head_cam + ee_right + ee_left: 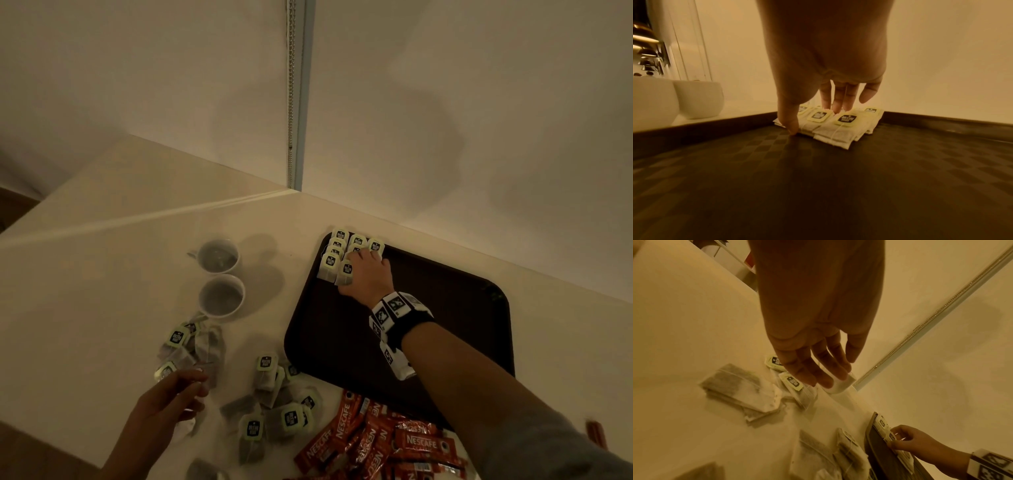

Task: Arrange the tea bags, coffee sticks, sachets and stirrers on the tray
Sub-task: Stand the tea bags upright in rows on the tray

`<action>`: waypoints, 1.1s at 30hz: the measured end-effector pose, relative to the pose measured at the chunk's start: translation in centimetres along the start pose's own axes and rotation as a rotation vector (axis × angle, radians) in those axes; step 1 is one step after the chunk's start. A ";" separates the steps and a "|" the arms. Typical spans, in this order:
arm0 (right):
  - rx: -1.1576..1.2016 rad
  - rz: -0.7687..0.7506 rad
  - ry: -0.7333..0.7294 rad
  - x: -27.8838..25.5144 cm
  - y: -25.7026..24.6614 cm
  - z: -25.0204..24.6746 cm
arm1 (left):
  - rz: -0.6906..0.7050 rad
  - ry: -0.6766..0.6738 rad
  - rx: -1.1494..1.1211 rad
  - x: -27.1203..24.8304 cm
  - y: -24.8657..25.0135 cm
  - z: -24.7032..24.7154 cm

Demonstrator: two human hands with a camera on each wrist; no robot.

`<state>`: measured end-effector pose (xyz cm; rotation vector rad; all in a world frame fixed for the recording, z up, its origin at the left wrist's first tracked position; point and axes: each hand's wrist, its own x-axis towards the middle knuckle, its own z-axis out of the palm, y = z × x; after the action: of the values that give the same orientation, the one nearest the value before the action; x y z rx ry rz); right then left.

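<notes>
Right hand (368, 279) spread open, fingertips pressing tea bags (830, 125) at tray (445, 308) far-left corner; left hand (171, 397) relaxed, empty (over loose tea bags (270, 407) on tabletop).

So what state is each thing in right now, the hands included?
Tray: flat on the counter, mostly bare.
Arranged tea bags: lying overlapped in the tray's far left corner.
Loose tea bags: scattered on the counter, off the tray.
Coffee sticks: heaped beside the tray's near edge.
Two cups: upright; contents unclear.
Right hand: fingers straight, touching the arranged tea bags.
Left hand: open over the loose tea bags, holding nothing.
</notes>
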<state>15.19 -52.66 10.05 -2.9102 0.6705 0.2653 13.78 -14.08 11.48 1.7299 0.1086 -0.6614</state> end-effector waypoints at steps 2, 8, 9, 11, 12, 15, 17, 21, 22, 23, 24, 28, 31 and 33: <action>0.002 0.008 0.001 -0.1 -0.1 0.1 | -0.009 -0.007 -0.007 -0.2 -0.1 -0.4; 0.158 -0.019 0.068 -2.1 -1.3 -1.7 | -0.005 0.040 0.121 -1.0 -1.5 -2.1; 0.235 -0.097 0.065 -3.1 -2.0 -1.9 | -0.007 0.052 0.132 -1.3 -1.7 -2.4; 0.366 -0.300 -0.067 -5.8 -3.8 -2.3 | -0.006 0.074 0.129 -2.0 -1.9 -2.8; 0.398 -0.385 -0.176 -7.4 -4.9 -2.5 | 0.002 0.078 0.129 -2.3 -2.0 -2.9; 0.348 -0.489 -0.409 -12.0 -7.6 -2.3 | 0.024 0.066 0.137 -3.2 -2.5 -3.0; 0.235 -0.446 -0.494 -14.7 -8.8 -1.2 | 0.024 0.058 0.144 -3.8 -2.8 -2.9; -0.018 -0.263 -0.534 -18.5 -10.3 1.9 | 0.039 0.029 0.106 -4.9 -2.8 -1.9; -0.040 -0.224 -0.500 -19.0 -10.5 2.6 | 0.043 0.016 0.100 -5.0 -2.8 -1.7; -0.043 -0.198 -0.454 -19.2 -10.7 3.3 | 0.048 0.002 0.101 -5.0 -2.8 -1.5; -0.034 -0.179 -0.407 -19.4 -10.9 4.0 | 0.056 -0.011 0.105 -5.0 -2.7 -1.3; 0.021 -0.108 -0.322 -19.3 -11.2 5.6 | 0.088 -0.039 0.099 -4.8 -2.3 -0.9; 0.155 -0.016 -0.352 -18.8 -10.7 6.0 | 0.102 -0.069 0.100 -4.7 -2.0 -0.5; 0.257 0.001 -0.354 -18.6 -10.3 6.1 | 0.117 -0.095 0.120 -4.6 -1.6 -0.1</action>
<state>2.43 -34.57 8.87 -2.5287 0.5955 0.6256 9.35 -12.28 12.29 1.8017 -0.0993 -0.6739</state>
